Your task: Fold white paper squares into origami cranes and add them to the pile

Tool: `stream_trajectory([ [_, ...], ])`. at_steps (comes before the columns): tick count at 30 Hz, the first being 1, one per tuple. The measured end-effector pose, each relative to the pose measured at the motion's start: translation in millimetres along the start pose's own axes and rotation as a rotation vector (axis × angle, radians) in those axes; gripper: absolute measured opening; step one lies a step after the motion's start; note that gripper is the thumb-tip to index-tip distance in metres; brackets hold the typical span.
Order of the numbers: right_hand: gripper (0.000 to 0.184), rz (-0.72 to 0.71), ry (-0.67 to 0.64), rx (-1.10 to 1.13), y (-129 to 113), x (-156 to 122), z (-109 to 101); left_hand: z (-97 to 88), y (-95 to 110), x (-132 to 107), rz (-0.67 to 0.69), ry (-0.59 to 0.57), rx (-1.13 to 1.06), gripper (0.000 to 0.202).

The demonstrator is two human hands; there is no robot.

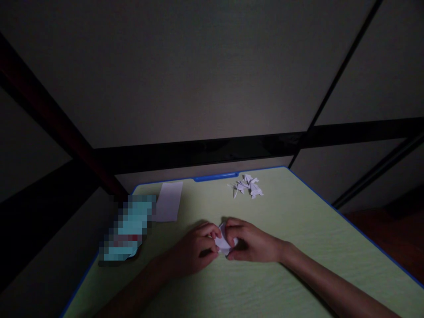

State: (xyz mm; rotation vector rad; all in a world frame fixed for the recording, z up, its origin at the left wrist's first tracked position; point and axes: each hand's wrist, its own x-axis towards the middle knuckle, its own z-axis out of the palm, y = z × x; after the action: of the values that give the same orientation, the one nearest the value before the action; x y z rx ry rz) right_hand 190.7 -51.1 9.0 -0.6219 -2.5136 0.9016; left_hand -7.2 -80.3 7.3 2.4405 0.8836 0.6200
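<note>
A small piece of folded white paper (224, 241) lies low over the table, held between both hands. My left hand (200, 248) grips its left side, with thumb and fingers curled onto the edge. On the opposite side, my right hand (245, 240) pinches it with bent fingers above and the thumb below. The fingers cover much of the paper, so its full folded shape is hidden. Farther back on the table rest several small folded white paper figures (254, 189), close together and apart from the hands.
The pale green table (298, 212) has a blue edge and a blue slot (216, 177) at its back. A flat white paper sheet (169, 202) lies at the back left, beside a pixelated light-blue object (132, 225). Cabinet-like panels (198, 79) stand behind the table.
</note>
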Motion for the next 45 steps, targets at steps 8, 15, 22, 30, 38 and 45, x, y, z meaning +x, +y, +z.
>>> stream_trajectory([
  [8,0.02,-0.002,-0.001,0.022,3.6,-1.7,1.1,2.0,-1.2,-0.7,-0.011,0.023,-0.004,0.01],
  [15,0.021,0.0,0.013,0.002,-0.1,-0.2,1.9,4.3,-3.5,-1.3,-0.011,0.034,-0.009,0.009],
  [22,0.019,0.014,0.002,-0.021,-1.6,-0.8,1.5,4.7,-3.1,-0.8,-0.009,0.044,-0.01,0.01],
  [30,0.017,0.01,0.001,-0.022,-3.5,-0.6,0.0,2.4,-1.1,0.3,-0.006,0.031,-0.034,0.011],
  [38,0.013,0.016,-0.017,-0.027,-3.2,-1.0,-0.3,3.0,-1.7,0.0,-0.005,0.035,-0.043,0.01],
  [45,0.008,0.023,0.004,-0.078,-9.2,-1.7,0.1,3.8,-1.8,0.3,-0.009,0.042,-0.053,0.012],
])
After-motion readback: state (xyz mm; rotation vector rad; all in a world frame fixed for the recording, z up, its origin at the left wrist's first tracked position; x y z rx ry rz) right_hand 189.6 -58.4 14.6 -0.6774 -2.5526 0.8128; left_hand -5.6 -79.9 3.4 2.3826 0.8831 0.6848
